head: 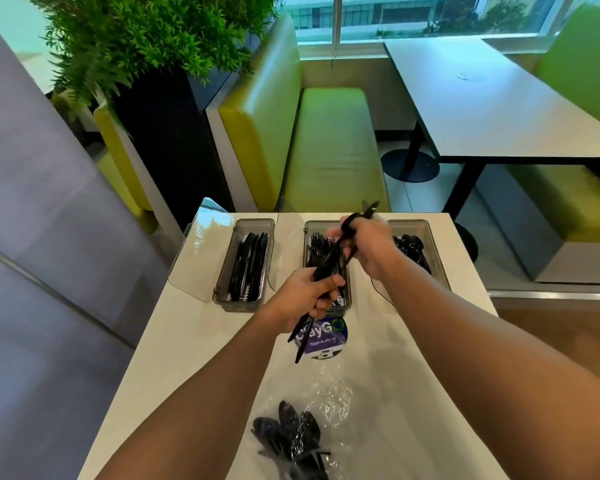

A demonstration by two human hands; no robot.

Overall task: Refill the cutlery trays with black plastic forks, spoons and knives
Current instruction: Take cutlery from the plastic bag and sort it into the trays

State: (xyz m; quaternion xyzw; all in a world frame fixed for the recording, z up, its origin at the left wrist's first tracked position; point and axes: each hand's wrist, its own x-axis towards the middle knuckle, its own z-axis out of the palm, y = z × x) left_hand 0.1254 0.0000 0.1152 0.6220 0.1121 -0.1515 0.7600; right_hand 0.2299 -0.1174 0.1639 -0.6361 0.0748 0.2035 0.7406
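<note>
On the white table [187,341], the left tray [236,304] is seen whole, with its clear lid [194,261] swung open to the left. Black knives [248,265] are laid lengthwise in it.

The near end of the middle tray [317,224] is hidden by the left hand [298,299], whose fingers are curled tightly around a bundle of black cutlery [329,261]. The bundle is held slanting above this tray. Whether it is made up of forks or knives cannot be told. Only the tines of the forks [317,247] in the tray are seen.

A round sticker [329,337] is partly covered by the handle ends of the bundle. Its top end is pinched by the right hand [371,247].

The right tray [409,222] is largely blocked by that forearm, and a few glossy spoons [411,247] show in it.

At the near edge, a crumpled clear bag [329,403] holding more spoons is cut off by the frame.
</note>
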